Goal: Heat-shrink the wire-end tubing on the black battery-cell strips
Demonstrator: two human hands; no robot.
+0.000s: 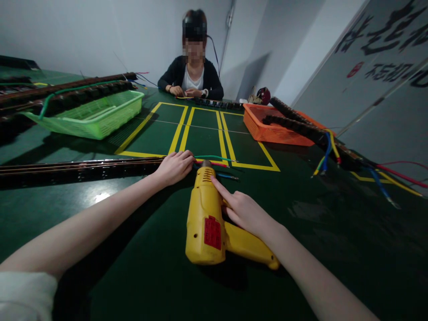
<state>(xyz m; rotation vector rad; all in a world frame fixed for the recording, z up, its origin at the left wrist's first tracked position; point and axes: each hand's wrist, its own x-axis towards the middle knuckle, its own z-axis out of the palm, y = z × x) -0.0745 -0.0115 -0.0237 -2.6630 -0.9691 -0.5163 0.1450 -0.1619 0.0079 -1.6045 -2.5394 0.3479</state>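
Observation:
My right hand (245, 209) is wrapped round a yellow electric screwdriver (205, 218) with a red label, index finger stretched along its body; its tip points at the end of a long dark terminal strip (80, 170). My left hand (174, 167) is curled over that end of the strip, pressing it onto the green table (133, 249). Green, red and blue wires (217, 161) stick out from the strip just past my fingers.
A green basket (96, 118) with dark strips across it stands at the left; an orange basket (274, 129) with more wired strips stands at the right. Yellow tape outlines mark the table's middle. Another person sits at the far side, hands on a small part.

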